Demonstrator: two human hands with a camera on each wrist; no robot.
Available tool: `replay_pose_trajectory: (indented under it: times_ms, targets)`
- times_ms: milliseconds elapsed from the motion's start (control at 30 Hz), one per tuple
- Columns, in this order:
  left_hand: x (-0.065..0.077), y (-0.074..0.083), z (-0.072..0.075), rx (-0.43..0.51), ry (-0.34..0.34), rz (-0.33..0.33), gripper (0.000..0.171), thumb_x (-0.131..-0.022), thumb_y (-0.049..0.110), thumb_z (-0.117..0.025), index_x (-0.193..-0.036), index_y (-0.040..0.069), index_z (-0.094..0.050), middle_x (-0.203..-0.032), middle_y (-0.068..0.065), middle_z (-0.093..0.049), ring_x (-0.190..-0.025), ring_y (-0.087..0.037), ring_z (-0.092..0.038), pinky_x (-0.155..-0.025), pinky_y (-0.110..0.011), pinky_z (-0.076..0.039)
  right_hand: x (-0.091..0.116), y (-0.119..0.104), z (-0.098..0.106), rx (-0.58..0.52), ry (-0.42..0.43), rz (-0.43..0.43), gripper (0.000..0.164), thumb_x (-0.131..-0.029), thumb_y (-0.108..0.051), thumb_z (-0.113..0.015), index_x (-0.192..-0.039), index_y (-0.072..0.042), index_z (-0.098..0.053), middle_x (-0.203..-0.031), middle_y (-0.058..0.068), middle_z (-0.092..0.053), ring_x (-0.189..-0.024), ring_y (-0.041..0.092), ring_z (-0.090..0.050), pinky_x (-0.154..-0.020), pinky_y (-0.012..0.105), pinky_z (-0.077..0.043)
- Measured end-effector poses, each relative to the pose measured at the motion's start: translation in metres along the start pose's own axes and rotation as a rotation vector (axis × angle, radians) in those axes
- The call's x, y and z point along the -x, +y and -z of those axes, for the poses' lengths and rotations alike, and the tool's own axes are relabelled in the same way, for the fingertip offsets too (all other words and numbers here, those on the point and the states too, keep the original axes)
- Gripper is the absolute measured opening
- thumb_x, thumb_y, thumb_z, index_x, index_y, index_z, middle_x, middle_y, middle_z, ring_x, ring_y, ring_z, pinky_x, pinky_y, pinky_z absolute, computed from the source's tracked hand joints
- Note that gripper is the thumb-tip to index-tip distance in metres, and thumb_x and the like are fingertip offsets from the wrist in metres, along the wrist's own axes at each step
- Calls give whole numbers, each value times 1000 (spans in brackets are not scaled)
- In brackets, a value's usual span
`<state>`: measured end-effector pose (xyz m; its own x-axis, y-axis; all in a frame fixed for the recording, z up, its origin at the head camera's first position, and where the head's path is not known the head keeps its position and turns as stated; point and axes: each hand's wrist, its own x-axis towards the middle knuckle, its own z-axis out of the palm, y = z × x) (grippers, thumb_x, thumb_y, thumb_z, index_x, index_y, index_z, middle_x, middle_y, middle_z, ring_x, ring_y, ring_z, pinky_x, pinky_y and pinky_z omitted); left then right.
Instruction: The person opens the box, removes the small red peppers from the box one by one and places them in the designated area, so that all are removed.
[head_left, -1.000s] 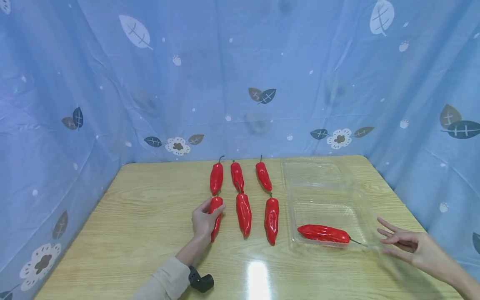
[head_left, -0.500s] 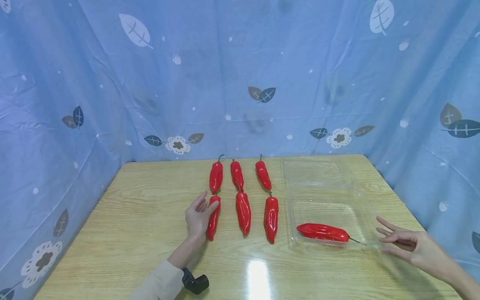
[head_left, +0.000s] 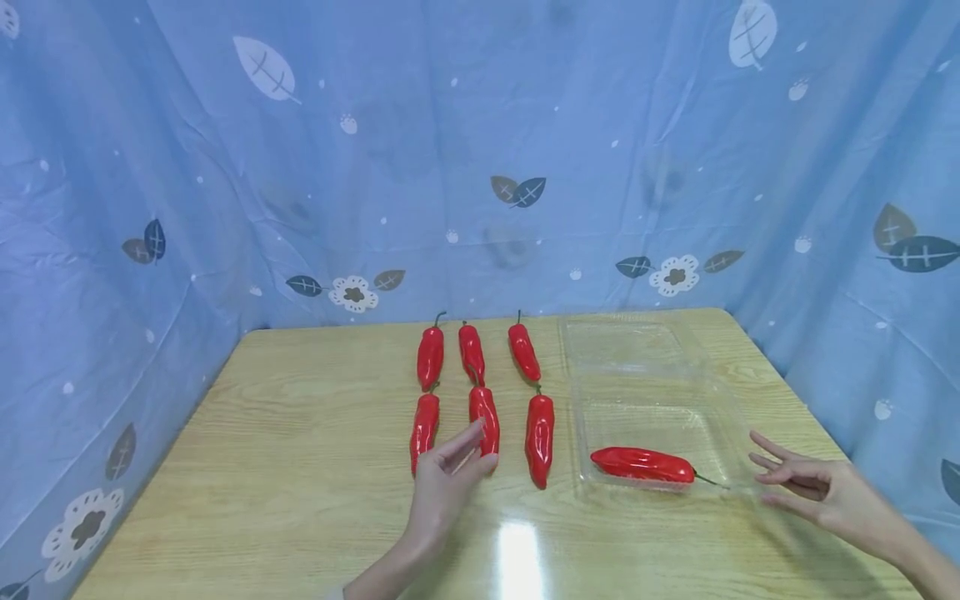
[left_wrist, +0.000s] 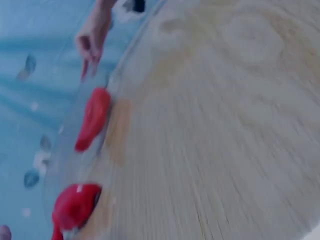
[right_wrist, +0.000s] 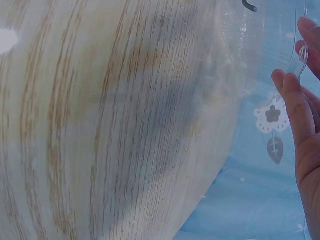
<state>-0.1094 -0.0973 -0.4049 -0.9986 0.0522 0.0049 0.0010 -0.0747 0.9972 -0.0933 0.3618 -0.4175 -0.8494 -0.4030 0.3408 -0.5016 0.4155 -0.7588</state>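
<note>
In the head view my left hand [head_left: 442, 492], fingers apart, reaches around the lower end of the front middle red chili pepper [head_left: 483, 408]. Left of that lies the front left pepper [head_left: 424, 429], and to its right the front right pepper [head_left: 539, 437]. At the right, an opened clear plastic container [head_left: 652, 417] has one pepper [head_left: 645, 465] lying sideways along its front wall, stem to the right. My right hand [head_left: 817, 492] is at the container's front right corner; in the right wrist view its fingertips [right_wrist: 290, 82] pinch the clear rim.
Behind the front row lie a back left pepper [head_left: 431, 358], a back middle pepper [head_left: 471, 354] and a back right pepper [head_left: 524, 352]. The container's other half [head_left: 626, 342] lies flat toward the back. A blue patterned curtain [head_left: 487, 167] encloses the wooden table [head_left: 300, 467].
My left hand has let go of the front left pepper, which stays on the table, and moved right to the front middle one. My right hand has stayed at the container's corner.
</note>
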Motion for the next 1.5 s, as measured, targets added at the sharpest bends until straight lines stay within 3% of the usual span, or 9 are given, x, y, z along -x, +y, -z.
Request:
replay_pose_trajectory:
  times_ms: [367,433,600,667,900,1067,1300,1500]
  targets:
    - [-14,-9,-59,75,-231,-125,43,-84,0,-71,-126,0,-61,-130,-13,-59,-124,-24,-52,-97,-32,-45,1,-4,-1,64,20,11,28,-69,20,-72,-90,1,-70,-140,-22,-46,-104,-3,-61,-79,12,-50]
    - [-16,-4,-72,74,-284,-142,41,-84,-3,-69,-124,-4,-61,-127,-15,-61,-122,-26,-54,-95,-30,-47,0,-5,-1,70,19,-1,27,-70,18,-73,-90,1,-70,-139,-22,-46,-104,-3,-61,-78,12,-50]
    - [-30,-19,-107,25,-429,-190,40,-84,1,-71,-123,-3,-62,-124,-13,-63,-116,-15,-58,-94,-29,-47,-3,-6,0,73,5,-12,25,-71,16,-73,-91,0,-71,-139,-23,-45,-104,-3,-61,-79,13,-50]
    - [-38,-31,-119,-11,-453,-198,41,-84,5,-72,-124,2,-63,-124,-8,-64,-115,-8,-58,-94,-27,-47,-4,-6,0,59,-5,-3,25,-72,16,-73,-90,0,-70,-140,-22,-45,-104,-2,-61,-79,13,-50]
    - [-50,-29,-148,-123,-475,-130,43,-83,8,-74,-125,9,-65,-125,4,-64,-116,-2,-55,-93,-18,-45,-4,-2,2,-8,-23,24,26,-72,21,-69,-90,3,-68,-142,-19,-44,-105,0,-61,-81,15,-50]
    - [-59,-32,-172,-115,-538,-100,44,-83,9,-75,-125,9,-64,-126,2,-63,-115,-2,-55,-91,-15,-45,-1,-2,3,-22,-29,24,26,-72,22,-69,-90,4,-68,-142,-19,-43,-106,1,-61,-81,16,-51]
    - [-69,-42,-207,-89,-543,38,46,-80,7,-77,-124,10,-66,-125,8,-63,-109,1,-53,-90,-15,-43,0,-5,3,-25,-29,6,24,-73,20,-69,-89,3,-68,-142,-19,-43,-111,-1,-57,-82,15,-50]
    - [-76,-48,-225,-212,-559,33,47,-78,4,-78,-123,10,-67,-121,9,-65,-115,-5,-55,-94,-18,-43,-2,-5,2,-6,-34,16,25,-73,19,-70,-91,1,-70,-143,-20,-42,-115,-3,-53,-82,14,-49]
